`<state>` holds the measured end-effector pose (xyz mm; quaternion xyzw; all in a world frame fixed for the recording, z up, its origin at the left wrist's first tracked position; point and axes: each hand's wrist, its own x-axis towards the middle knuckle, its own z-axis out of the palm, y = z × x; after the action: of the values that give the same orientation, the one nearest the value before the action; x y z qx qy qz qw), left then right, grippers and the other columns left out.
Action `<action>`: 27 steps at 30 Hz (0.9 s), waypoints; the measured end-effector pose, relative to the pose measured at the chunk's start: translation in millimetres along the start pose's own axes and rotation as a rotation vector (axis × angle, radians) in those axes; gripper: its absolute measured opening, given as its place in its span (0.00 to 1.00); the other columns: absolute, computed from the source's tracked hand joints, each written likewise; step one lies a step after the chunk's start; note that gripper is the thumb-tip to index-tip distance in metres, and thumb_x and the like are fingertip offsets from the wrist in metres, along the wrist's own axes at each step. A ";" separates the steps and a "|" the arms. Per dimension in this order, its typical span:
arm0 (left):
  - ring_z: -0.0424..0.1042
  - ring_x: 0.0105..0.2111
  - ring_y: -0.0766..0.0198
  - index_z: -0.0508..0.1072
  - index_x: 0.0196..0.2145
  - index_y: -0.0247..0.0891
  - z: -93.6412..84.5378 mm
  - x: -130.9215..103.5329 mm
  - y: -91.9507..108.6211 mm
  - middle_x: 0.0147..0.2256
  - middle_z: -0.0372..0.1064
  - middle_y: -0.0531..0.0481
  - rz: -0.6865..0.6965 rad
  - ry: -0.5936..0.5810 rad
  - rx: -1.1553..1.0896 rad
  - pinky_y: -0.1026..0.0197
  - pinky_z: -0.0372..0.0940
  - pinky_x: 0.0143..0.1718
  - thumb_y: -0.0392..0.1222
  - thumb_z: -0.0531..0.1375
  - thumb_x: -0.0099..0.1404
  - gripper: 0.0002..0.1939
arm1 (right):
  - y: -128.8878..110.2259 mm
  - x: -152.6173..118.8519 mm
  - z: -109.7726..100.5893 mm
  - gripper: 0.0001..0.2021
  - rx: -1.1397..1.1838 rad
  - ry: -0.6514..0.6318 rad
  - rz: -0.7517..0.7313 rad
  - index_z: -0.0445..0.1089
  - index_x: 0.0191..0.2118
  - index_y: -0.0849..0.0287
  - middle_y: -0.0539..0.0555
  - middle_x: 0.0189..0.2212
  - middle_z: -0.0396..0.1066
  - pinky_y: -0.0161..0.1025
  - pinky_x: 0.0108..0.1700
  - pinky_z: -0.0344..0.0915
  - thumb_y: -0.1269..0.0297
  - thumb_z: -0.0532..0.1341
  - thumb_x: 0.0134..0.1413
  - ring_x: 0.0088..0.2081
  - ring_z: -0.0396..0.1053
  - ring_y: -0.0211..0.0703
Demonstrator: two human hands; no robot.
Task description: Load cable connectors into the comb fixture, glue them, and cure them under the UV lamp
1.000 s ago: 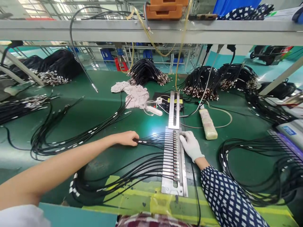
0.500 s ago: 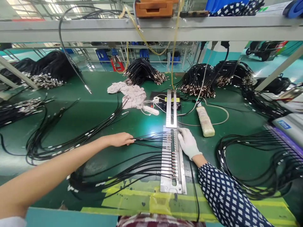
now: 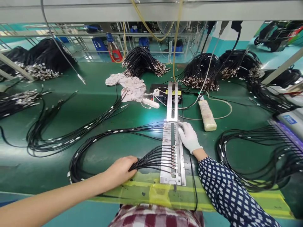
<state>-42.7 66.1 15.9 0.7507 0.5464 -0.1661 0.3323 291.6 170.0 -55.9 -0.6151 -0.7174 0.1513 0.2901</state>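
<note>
Left grip [image 3: 121, 170] gathers cables [image 3: 151, 159] on green bench [image 3: 99, 104] (factory floor behind).

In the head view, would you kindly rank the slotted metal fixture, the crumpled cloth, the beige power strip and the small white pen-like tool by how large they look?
1. Metal fixture
2. Cloth, though it lies farther away
3. Power strip
4. White tool

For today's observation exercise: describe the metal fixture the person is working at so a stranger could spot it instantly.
On the green bench, find the white-gloved right hand. The slotted metal fixture lies flat under its fingertips, black cables entering from the left. Unlike the plain bar beyond, it is wider and comb-slotted.
</note>
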 end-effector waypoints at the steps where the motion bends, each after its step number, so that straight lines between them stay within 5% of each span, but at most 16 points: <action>1: 0.67 0.41 0.56 0.64 0.34 0.34 -4.8 2.6 -0.4 0.40 0.66 0.46 -0.001 -0.015 0.026 0.54 0.59 0.44 0.41 0.53 0.63 0.06 | 0.4 0.0 -0.1 0.21 0.003 -0.001 -0.001 0.68 0.54 0.58 0.57 0.52 0.65 0.49 0.57 0.63 0.53 0.47 0.67 0.54 0.63 0.49; 4: 0.67 0.38 0.58 0.57 0.31 0.34 -22.2 7.3 -5.2 0.39 0.64 0.45 0.027 -0.080 -0.107 0.57 0.59 0.40 0.42 0.53 0.58 0.09 | 1.3 -0.2 -0.2 0.21 0.012 0.000 -0.006 0.68 0.54 0.58 0.57 0.52 0.65 0.48 0.56 0.63 0.54 0.47 0.67 0.53 0.64 0.49; 9: 0.58 0.22 0.70 0.52 0.45 0.34 -47.3 1.6 -2.0 0.27 0.60 0.54 0.016 -0.585 -0.655 0.64 0.58 0.28 0.67 0.52 0.62 0.32 | 1.1 -0.3 -1.0 0.21 0.025 0.004 -0.012 0.68 0.55 0.58 0.58 0.52 0.66 0.48 0.57 0.62 0.54 0.47 0.67 0.54 0.64 0.49; 13: 0.48 0.22 0.74 0.61 0.40 0.32 -70.7 5.2 7.8 0.27 0.51 0.55 0.052 -0.327 -0.548 0.67 0.46 0.22 0.80 0.49 0.56 0.42 | 1.0 0.2 -1.7 0.20 0.036 -0.001 -0.010 0.68 0.54 0.59 0.59 0.52 0.66 0.47 0.57 0.63 0.55 0.48 0.67 0.53 0.64 0.49; 16: 0.52 0.25 0.71 0.64 0.39 0.32 -77.6 16.1 -4.1 0.26 0.53 0.52 0.187 -0.230 -0.447 0.66 0.51 0.27 0.73 0.44 0.65 0.36 | 1.0 0.0 -1.9 0.20 0.042 -0.001 -0.008 0.68 0.54 0.59 0.59 0.52 0.66 0.47 0.57 0.63 0.57 0.48 0.67 0.54 0.65 0.49; 19: 0.61 0.33 0.66 0.62 0.34 0.31 -75.0 27.6 -31.1 0.33 0.63 0.46 0.141 -0.164 -0.229 0.64 0.56 0.35 0.67 0.44 0.69 0.31 | 1.2 -0.2 -1.7 0.20 0.045 0.000 -0.010 0.68 0.54 0.59 0.59 0.52 0.66 0.47 0.57 0.62 0.55 0.48 0.67 0.54 0.64 0.49; 23: 0.62 0.33 0.65 0.64 0.37 0.32 -77.8 39.1 -56.2 0.34 0.63 0.47 0.230 -0.023 -0.283 0.64 0.56 0.35 0.67 0.43 0.71 0.32 | 3.2 0.2 0.3 0.20 0.046 0.003 -0.007 0.68 0.54 0.58 0.57 0.52 0.66 0.47 0.58 0.62 0.55 0.48 0.67 0.54 0.64 0.48; 27: 0.65 0.49 0.51 0.70 0.44 0.31 -79.4 60.6 -54.5 0.48 0.66 0.40 0.225 0.313 0.220 0.54 0.59 0.50 0.61 0.54 0.70 0.26 | 4.8 0.6 1.6 0.20 0.051 0.008 -0.006 0.68 0.54 0.59 0.58 0.52 0.66 0.48 0.59 0.61 0.54 0.49 0.67 0.54 0.64 0.49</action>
<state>-81.5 173.1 19.0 0.8553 0.4826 -0.0680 0.1758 294.4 171.8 -59.7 -0.6058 -0.7141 0.1662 0.3090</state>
